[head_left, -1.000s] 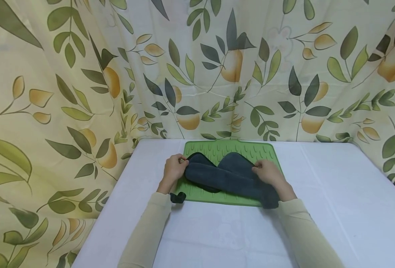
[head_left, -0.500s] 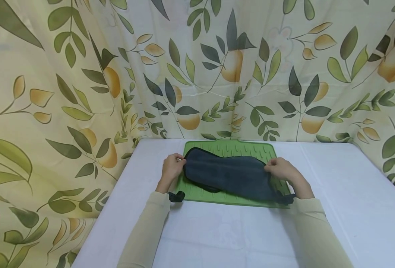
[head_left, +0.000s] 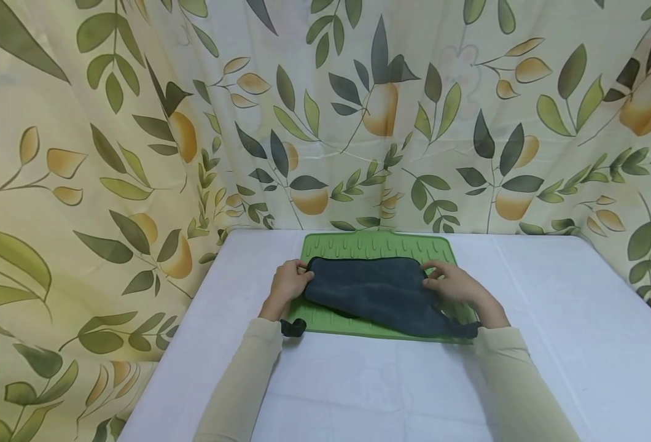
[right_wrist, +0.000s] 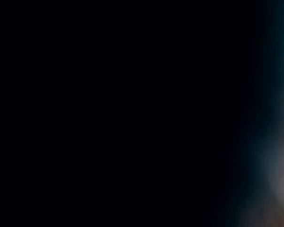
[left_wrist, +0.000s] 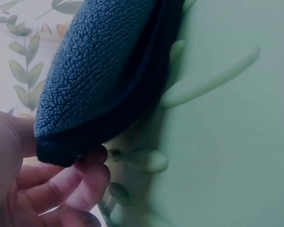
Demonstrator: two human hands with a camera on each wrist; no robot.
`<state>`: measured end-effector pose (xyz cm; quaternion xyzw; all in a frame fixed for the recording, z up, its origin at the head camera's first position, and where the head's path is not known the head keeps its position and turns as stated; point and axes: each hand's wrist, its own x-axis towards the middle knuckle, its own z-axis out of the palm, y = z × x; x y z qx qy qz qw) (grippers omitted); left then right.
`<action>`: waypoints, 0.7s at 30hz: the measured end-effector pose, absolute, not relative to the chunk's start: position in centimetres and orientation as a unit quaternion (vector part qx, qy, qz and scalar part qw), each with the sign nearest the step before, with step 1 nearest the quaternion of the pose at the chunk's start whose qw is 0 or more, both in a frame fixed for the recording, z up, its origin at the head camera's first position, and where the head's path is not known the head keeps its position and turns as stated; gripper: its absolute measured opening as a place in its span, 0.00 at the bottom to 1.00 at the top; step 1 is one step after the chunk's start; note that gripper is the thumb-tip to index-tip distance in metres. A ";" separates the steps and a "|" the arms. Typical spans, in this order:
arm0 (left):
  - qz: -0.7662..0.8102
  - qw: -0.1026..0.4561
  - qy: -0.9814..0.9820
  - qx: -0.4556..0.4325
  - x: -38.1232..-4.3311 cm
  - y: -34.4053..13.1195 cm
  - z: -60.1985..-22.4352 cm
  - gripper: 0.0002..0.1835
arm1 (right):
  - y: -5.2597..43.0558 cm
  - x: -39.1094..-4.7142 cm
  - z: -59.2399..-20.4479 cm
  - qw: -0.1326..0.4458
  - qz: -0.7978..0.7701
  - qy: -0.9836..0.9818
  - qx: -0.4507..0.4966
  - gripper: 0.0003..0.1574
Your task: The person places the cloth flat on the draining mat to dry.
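Observation:
A dark blue cloth [head_left: 366, 288] with a black edging is stretched between my hands over a green ridged mat [head_left: 314, 319]. Its fleecy pile shows up close in the left wrist view, where my left hand [left_wrist: 52, 184] pinches the edged corner of the cloth [left_wrist: 92, 78] between thumb and fingers. At the right end, my right hand [head_left: 452, 283] holds the upper corner with thumb and fingertips. The cloth's lower right part droops toward the right wrist. Nearly all of the right wrist view is black, with only a blurred light strip at its right edge.
The mat lies on a table with a white cover [head_left: 358, 387]. A curtain [head_left: 325, 123] printed with leaves and orange fruit hangs behind the table and along the left side. Black wrist gear [head_left: 293, 327] sits by the left sleeve.
The cloth's two raised humps have been pulled out into one flat span. My right hand moved right, then slightly back left, and the top edge has come down a little toward me.

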<state>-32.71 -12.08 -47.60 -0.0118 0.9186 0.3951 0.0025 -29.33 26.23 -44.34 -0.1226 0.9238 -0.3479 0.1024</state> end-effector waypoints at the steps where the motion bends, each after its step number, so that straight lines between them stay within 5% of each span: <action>1: 0.396 -0.003 0.918 -0.013 -32.7 -12.1 -47.6 0.17 | 26.1 -29.4 -44.5 0.097 -0.349 0.923 -0.132 0.27; 21: 0.430 -0.102 0.897 -0.003 -32.9 -11.6 -46.4 0.08 | 26.5 -29.3 -42.8 -0.015 -0.354 0.932 -0.081 0.17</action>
